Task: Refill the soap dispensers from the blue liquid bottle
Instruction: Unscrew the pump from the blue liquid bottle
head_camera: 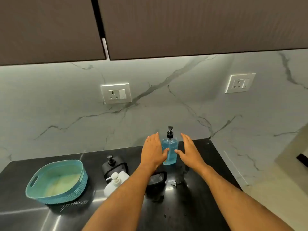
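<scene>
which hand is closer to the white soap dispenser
Left. The left hand is up beside the blue liquid bottle, its forearm passing just right of the white soap dispenser. The right hand is on the bottle's far side, farther away.

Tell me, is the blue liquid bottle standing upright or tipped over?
Upright. The blue liquid bottle stands on the black counter, pump pointing up, between the open left hand and right hand.

Bottle [169, 151] between hands, dispensers [115, 172] left of it, basket [56, 181] far left
</scene>
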Tool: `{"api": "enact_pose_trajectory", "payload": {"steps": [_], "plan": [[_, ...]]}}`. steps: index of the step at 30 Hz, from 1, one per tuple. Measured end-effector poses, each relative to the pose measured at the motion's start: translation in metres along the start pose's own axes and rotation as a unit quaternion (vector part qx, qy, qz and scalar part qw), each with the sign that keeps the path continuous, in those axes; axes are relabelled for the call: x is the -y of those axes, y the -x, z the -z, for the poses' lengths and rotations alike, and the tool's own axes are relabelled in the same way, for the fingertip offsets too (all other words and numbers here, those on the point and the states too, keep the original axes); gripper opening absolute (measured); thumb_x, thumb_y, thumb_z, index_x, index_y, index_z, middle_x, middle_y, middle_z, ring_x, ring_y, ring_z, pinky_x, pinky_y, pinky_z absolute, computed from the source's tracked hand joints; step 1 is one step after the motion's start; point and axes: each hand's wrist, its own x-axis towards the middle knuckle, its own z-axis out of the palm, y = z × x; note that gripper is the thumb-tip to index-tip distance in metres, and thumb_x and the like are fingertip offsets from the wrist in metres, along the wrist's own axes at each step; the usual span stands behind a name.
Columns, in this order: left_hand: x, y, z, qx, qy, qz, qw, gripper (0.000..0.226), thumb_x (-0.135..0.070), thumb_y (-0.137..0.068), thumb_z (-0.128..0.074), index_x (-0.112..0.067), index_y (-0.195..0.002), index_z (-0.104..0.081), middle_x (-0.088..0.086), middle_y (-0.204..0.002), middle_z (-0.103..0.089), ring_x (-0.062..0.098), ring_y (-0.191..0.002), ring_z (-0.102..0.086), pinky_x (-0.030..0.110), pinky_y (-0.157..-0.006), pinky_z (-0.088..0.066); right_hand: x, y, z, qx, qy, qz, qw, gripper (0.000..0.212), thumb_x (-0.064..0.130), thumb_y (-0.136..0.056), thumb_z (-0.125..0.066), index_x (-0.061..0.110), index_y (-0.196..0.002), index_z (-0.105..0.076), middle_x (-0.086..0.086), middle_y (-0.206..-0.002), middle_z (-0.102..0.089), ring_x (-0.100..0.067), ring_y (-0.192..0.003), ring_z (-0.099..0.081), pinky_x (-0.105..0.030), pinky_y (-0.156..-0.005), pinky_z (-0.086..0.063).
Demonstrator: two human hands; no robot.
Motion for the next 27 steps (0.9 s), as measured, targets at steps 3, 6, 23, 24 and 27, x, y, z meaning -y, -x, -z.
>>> {"api": "enact_pose_trajectory", "payload": {"steps": [3,6,23,24,27], "plan": [[0.0,-0.016,-0.003,0.02,0.027,0.003,0.999,0.066,-0.051,-0.092,-0.07,-0.011,-0.139,-0.048,0.008,-0.136,-0.06,0.027,-0.126,-0.057,0.038,-0.111,-0.046,-0.008,-0.015,-0.003,0.018,-0.027,-0.016,0.999,0.089,0.025,-0.094,-0.074,0.023,-0.164,-0.018,0.002,-0.17,-0.021,-0.019,-0.156,-0.022,-0.043,-0.125,-0.029],[-0.004,-0.023,-0.004,0.061,0.03,0.011,0.998,0.064,-0.047,-0.089,-0.075,-0.013,-0.136,-0.05,0.008,-0.131,-0.061,0.026,-0.121,-0.059,0.038,-0.107,-0.05,-0.013,-0.028,-0.006,0.032,-0.042,-0.026,0.998,0.09,0.02,-0.093,-0.076,0.022,-0.163,-0.021,0.002,-0.168,-0.026,-0.018,-0.155,-0.026,-0.042,-0.125,-0.031],[-0.005,-0.046,-0.006,0.117,0.082,0.041,0.989,0.072,-0.033,-0.084,-0.086,-0.01,-0.141,-0.048,0.011,-0.139,-0.059,0.03,-0.123,-0.062,0.041,-0.101,-0.052,-0.029,-0.052,-0.013,0.053,-0.132,-0.008,0.99,0.072,0.002,-0.086,-0.079,0.021,-0.148,-0.047,0.001,-0.142,-0.057,-0.015,-0.131,-0.056,-0.042,-0.11,-0.051],[-0.005,-0.046,-0.005,0.12,0.081,0.041,0.989,0.07,-0.033,-0.084,-0.087,-0.011,-0.139,-0.049,0.011,-0.138,-0.059,0.03,-0.122,-0.062,0.041,-0.1,-0.053,-0.029,-0.051,-0.013,0.052,-0.131,-0.006,0.99,0.072,0.002,-0.086,-0.079,0.021,-0.147,-0.048,0.002,-0.141,-0.058,-0.014,-0.13,-0.057,-0.041,-0.109,-0.052],[-0.007,-0.044,-0.001,0.122,0.078,0.037,0.989,0.067,-0.033,-0.085,-0.086,-0.012,-0.137,-0.05,0.011,-0.137,-0.06,0.029,-0.12,-0.063,0.041,-0.1,-0.053,-0.029,-0.047,-0.012,0.045,-0.132,0.005,0.99,0.069,0.003,-0.085,-0.079,0.022,-0.145,-0.05,0.004,-0.137,-0.06,-0.01,-0.126,-0.058,-0.038,-0.107,-0.054]]}}
